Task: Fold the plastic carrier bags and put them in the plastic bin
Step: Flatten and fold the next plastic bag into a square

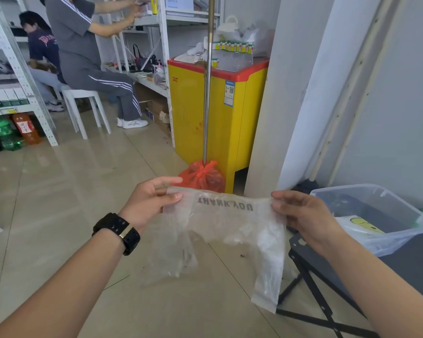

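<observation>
Both hands pinching bag corners, stretched

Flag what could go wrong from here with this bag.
The clear bag is pinched only along its upper edge by left hand and right hand; its handles dangle free, so folding in mid-air may come out crooked. A second bag drapes over the plastic bin rim and might get dragged off.

A small shop — stocked shelves, drink bottles, a chest freezer.
</observation>
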Motion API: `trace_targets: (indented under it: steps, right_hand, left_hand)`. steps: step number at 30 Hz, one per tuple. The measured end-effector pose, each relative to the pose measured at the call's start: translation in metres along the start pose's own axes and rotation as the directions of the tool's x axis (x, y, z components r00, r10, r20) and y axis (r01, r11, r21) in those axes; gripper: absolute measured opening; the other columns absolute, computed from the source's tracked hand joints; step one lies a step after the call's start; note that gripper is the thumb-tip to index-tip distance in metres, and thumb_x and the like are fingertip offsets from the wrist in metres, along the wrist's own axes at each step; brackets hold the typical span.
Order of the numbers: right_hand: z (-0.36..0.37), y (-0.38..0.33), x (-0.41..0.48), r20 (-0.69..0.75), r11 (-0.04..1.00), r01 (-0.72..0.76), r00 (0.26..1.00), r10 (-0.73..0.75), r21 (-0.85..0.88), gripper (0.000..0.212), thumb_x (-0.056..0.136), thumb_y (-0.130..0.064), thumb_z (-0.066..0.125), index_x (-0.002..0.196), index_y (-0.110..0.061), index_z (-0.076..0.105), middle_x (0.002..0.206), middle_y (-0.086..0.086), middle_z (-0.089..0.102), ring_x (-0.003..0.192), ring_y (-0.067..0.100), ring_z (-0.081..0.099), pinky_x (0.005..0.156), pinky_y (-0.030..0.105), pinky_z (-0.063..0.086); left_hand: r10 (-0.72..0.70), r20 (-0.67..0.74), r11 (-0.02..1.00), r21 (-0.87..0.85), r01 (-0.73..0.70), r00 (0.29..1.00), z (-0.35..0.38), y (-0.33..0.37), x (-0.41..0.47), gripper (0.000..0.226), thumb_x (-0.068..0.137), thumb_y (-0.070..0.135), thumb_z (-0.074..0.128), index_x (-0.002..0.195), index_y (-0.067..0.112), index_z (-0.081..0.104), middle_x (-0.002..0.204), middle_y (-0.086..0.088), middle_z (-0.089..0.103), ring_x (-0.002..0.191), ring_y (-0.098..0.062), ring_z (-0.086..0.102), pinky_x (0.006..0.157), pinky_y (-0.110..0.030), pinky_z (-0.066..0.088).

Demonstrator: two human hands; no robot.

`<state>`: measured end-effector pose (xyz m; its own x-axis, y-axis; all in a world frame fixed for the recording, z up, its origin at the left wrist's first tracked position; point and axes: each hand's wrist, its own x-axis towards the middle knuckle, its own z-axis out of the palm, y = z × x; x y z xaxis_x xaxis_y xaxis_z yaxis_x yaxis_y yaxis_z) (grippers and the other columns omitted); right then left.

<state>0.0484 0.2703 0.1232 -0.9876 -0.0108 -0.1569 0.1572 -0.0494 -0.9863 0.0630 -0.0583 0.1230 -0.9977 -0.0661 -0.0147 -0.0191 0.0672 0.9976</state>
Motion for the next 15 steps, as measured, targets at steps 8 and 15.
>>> trace_targets:
  steps: [8, 15]
  right_hand:
    - [-0.0017, -0.0004, -0.0025, -0.06, 0.993, 0.087, 0.994, -0.092, -0.084, 0.017, 0.087, 0.004, 0.068, 0.094, -0.008, 0.076, 0.103, 0.018, 0.074, 0.092, 0.027, 0.069, 0.082, 0.031, 0.058]
    - [0.001, -0.0048, -0.0053, -0.004, 0.999, 0.0, 1.0, -0.001, -0.049, 0.02, 0.082, -0.001, 0.073, 0.102, -0.006, 0.076, 0.101, 0.017, 0.076, 0.09, 0.035, 0.069, 0.082, 0.04, 0.06]
  left_hand:
    - [0.125, -0.049, 0.984, 0.136, -0.117, 0.991, 0.0017, 0.0029, -0.0052, 0.019, 0.08, 0.0, 0.074, 0.097, 0.008, 0.074, 0.088, -0.008, 0.078, 0.077, -0.016, 0.068, 0.062, -0.019, 0.053]
    - [0.156, -0.122, 0.988, 0.014, -0.155, 0.98, 0.0045, 0.0041, -0.0066, 0.02, 0.079, -0.001, 0.074, 0.095, 0.012, 0.074, 0.086, -0.005, 0.078, 0.077, -0.012, 0.071, 0.07, -0.024, 0.054]
